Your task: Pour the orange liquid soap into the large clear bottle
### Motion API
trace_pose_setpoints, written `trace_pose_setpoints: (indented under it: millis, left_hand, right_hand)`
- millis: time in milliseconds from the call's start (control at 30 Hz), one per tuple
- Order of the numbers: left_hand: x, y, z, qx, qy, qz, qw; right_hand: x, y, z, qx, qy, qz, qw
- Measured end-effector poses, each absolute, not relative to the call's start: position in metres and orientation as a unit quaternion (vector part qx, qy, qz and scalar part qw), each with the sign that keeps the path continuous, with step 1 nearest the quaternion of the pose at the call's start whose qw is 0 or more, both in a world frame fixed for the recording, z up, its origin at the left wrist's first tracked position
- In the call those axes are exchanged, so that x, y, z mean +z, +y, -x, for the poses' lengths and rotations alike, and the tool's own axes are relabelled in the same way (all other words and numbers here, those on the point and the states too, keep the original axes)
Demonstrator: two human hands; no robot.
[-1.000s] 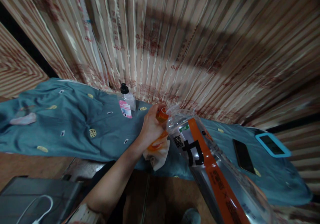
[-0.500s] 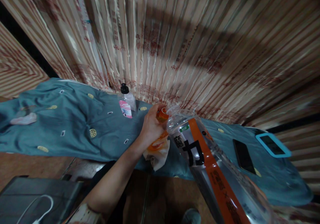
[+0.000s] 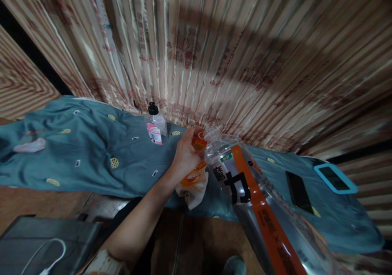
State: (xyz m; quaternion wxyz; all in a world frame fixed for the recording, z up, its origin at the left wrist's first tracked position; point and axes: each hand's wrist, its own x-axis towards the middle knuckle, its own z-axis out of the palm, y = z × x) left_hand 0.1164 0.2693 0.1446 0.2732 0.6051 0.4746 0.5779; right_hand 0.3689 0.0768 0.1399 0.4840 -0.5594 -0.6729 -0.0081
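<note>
My left hand (image 3: 185,155) is closed around an orange cap (image 3: 199,141) at the mouth of a large clear plastic bottle (image 3: 245,193). The bottle carries a silver label with an orange stripe and black characters, and it lies tilted from the lower right corner up toward the hand. A crumpled white and orange wrapper or cloth (image 3: 192,185) is also gripped, hanging under my palm. My right hand is out of sight; the bottle's lower end runs off the bottom right edge.
A teal cloth (image 3: 92,152) covers the surface below a striped curtain (image 3: 214,54). On the cloth stand a small bottle with a black cap and pink label (image 3: 155,126), a black phone (image 3: 298,192) and a blue-cased phone (image 3: 335,178). A dark box with a white cable (image 3: 45,246) sits bottom left.
</note>
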Motion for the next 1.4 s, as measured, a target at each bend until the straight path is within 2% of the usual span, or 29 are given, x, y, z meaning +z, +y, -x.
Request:
trace_pose_setpoints:
  millis: [1400]
  left_hand:
    - [0.1402, 0.2720, -0.1168, 0.591, 0.464, -0.602, 0.270]
  right_hand:
    - [0.1412, 0.0773, -0.3687, -0.024, -0.686, 0.552, 0.474]
